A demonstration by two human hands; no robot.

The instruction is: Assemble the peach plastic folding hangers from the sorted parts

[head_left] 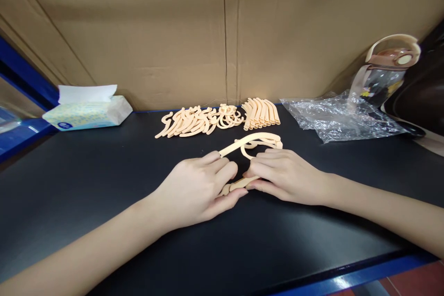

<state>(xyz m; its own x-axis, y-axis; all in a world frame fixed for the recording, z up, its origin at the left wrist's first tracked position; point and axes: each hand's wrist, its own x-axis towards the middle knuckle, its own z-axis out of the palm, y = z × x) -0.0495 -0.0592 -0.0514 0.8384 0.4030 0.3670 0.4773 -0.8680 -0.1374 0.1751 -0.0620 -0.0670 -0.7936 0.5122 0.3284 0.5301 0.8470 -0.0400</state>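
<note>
Both hands grip a beige plastic clothes hanger [255, 137] made of curved parts, held low over the black table. My left hand [201, 187] is closed round its left side, thumb pressed along a lower arm piece [244, 183]. My right hand [282, 175] pinches the right end of that lower piece, its fingers curled. A long curved arm arches behind the hands, and a thin curved part [243, 150] shows below it. The fingers hide where the parts meet.
Behind the hands lie piles of beige parts: slim curved pieces [189, 122], small hooks [229, 116] and stacked curved arms [261, 113]. A tissue pack [90, 112] is at left. Clear plastic bags [333, 118] and a drink bottle [386, 76] stand at right. Cardboard [156, 32] forms the back.
</note>
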